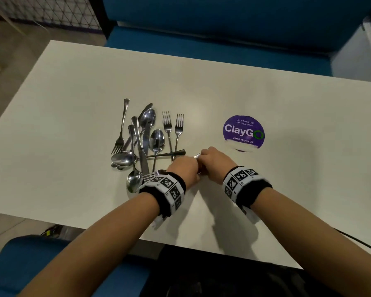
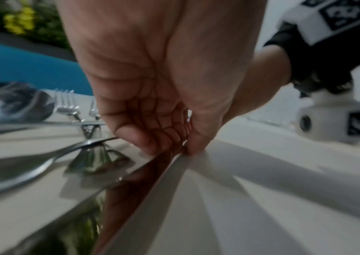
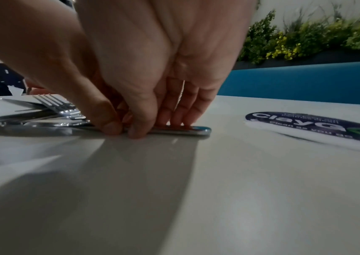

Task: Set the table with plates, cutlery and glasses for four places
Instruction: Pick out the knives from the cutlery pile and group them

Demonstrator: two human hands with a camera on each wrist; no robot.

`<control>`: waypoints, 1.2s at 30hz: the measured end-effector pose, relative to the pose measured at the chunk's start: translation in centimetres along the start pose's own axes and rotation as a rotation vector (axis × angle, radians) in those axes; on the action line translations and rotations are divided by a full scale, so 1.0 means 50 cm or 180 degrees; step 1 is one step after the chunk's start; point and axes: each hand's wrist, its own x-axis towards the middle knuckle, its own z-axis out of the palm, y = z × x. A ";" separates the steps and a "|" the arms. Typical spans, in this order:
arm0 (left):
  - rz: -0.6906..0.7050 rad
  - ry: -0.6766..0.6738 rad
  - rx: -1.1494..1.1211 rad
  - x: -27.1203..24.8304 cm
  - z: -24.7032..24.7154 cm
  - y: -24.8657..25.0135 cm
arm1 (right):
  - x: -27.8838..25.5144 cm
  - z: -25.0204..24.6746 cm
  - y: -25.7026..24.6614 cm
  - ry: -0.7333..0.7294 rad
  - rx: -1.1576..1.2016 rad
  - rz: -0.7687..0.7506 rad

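Observation:
A heap of steel cutlery [image 1: 145, 140] with forks, spoons and knives lies left of centre on the white table [image 1: 276, 189]. Just to its right my two hands meet low over one cutlery piece [image 3: 196, 131] lying flat on the table. My left hand [image 1: 184, 168] pinches it between thumb and curled fingers [image 2: 144, 139]. Its metal runs back under my left wrist [image 2: 131, 198], where fork tines [image 1: 149, 175] show. My right hand [image 1: 212, 161] pinches the handle end with thumb [image 3: 136, 133] and fingers. No plates or glasses are in view.
A round purple "ClayGo" sticker [image 1: 243, 131] is stuck on the table right of my hands. A blue bench [image 1: 201, 46] runs along the far edge, with plants [image 3: 305, 38] behind it. A blue seat [image 1: 30, 264] is at the near left.

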 end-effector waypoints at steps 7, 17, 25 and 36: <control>0.0163 0.0030 0.0381 -0.014 0.023 0.024 | -0.018 0.014 0.006 -0.0381 -0.0381 -0.0263; 0.0752 0.0954 0.1002 -0.045 0.011 0.031 | -0.068 0.009 0.029 -0.0057 0.0524 -0.0012; -0.0359 0.2110 -0.2314 -0.052 -0.056 -0.032 | 0.002 -0.042 -0.033 0.0872 0.2236 0.0301; -0.1367 0.1859 -0.3564 -0.029 -0.099 -0.302 | 0.191 -0.103 -0.192 0.0399 0.1346 0.0301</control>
